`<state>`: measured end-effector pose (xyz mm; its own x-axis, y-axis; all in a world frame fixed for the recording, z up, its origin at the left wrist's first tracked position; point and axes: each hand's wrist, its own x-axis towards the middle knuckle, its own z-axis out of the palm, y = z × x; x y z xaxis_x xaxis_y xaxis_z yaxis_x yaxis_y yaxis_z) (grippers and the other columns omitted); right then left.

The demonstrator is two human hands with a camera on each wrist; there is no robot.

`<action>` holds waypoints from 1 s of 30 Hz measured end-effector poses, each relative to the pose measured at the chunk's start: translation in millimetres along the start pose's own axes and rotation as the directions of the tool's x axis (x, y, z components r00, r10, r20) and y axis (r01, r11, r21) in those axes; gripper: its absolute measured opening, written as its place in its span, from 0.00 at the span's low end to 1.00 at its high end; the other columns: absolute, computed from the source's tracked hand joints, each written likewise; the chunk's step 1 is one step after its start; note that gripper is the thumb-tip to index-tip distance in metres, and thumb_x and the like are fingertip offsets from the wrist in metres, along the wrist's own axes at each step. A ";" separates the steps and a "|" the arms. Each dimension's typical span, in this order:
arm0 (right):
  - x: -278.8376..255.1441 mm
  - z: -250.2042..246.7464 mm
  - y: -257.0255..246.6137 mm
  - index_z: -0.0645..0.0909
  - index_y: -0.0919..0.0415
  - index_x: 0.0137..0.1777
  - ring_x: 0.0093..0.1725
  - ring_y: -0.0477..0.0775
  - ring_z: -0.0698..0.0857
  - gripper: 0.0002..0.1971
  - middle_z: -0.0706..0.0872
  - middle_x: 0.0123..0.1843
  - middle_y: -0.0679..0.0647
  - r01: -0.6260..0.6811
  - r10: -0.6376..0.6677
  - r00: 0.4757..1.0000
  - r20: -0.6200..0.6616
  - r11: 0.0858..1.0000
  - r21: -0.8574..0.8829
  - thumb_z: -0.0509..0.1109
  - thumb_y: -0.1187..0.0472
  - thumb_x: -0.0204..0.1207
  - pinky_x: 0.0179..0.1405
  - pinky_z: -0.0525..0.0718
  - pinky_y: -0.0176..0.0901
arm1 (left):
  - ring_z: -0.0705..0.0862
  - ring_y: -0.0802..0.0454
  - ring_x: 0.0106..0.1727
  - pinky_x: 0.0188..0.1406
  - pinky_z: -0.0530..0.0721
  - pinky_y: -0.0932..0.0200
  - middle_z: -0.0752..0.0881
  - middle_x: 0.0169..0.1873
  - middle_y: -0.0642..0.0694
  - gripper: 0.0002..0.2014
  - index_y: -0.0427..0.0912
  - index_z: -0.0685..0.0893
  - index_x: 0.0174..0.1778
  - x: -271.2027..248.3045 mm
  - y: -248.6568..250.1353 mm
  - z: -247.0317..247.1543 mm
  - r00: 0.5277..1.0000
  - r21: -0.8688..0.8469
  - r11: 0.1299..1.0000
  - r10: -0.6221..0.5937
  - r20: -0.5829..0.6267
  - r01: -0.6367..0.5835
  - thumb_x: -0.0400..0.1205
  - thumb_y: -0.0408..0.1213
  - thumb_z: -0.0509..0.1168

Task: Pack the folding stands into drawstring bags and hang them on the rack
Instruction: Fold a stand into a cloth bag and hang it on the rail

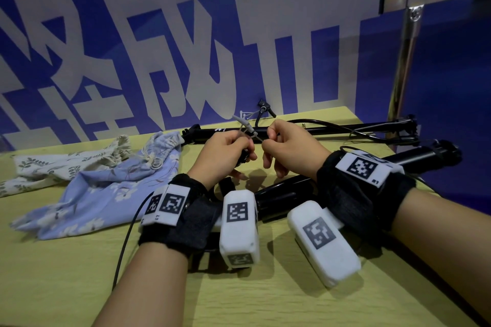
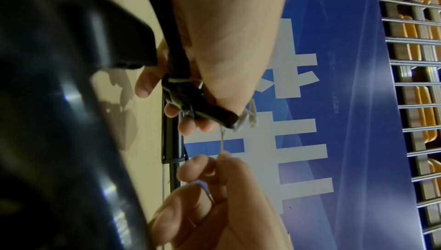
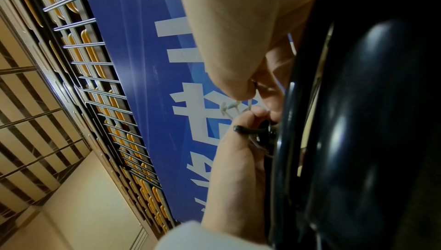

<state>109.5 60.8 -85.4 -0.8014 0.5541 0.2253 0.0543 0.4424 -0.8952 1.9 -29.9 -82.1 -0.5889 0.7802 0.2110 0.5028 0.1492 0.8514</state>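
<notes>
On yellow table | blue banner wall behind | both hands pinching white tie

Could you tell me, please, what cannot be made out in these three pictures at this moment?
- Head view: what the thin white cord is fastened to; the left hand and right hand cover its ends.
- Head view: the near folding stand, mostly behind the wrist cameras.
- Left wrist view: the stand's body, a dark blur.
- Head view: the rack, cut off by the right edge.
</notes>
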 end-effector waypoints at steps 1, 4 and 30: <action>0.2 0.1 0.1 0.63 0.57 0.39 0.15 0.48 0.73 0.10 0.82 0.27 0.53 -0.002 0.002 1.000 0.000 1.000 0.003 0.58 0.69 0.79 0.16 0.74 0.35 | 0.77 0.57 0.29 0.24 0.80 0.61 0.84 0.30 0.49 0.13 0.43 0.80 0.35 0.1 -0.2 0.0 1.000 0.009 1.000 0.005 0.002 -0.005 0.84 0.33 0.56; 0.6 0.1 0.0 0.63 0.57 0.39 0.16 0.49 0.73 0.10 0.81 0.27 0.53 0.000 0.000 1.000 -0.006 1.000 0.006 0.58 0.69 0.79 0.16 0.74 0.35 | 0.76 0.58 0.29 0.27 0.80 0.59 0.84 0.30 0.50 0.13 0.43 0.80 0.34 0.3 -0.8 0.1 1.000 0.022 1.000 0.012 0.004 -0.012 0.84 0.34 0.56; 0.6 -1.8 2.2 0.68 0.57 0.50 0.20 0.50 0.76 0.04 0.86 0.33 0.50 -0.014 0.014 1.000 0.024 1.000 -0.017 0.61 0.63 0.82 0.19 0.77 0.37 | 0.73 0.61 0.24 0.20 0.76 0.68 0.79 0.27 0.50 0.13 0.45 0.81 0.34 -5.0 3.1 1.1 0.996 0.072 0.997 0.015 0.086 -0.021 0.84 0.34 0.58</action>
<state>110.2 63.4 -86.6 -0.8144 0.5435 0.2033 0.0753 0.4463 -0.8917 7.1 -32.6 -81.0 -0.5244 0.8318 0.1817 0.5597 0.1760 0.8098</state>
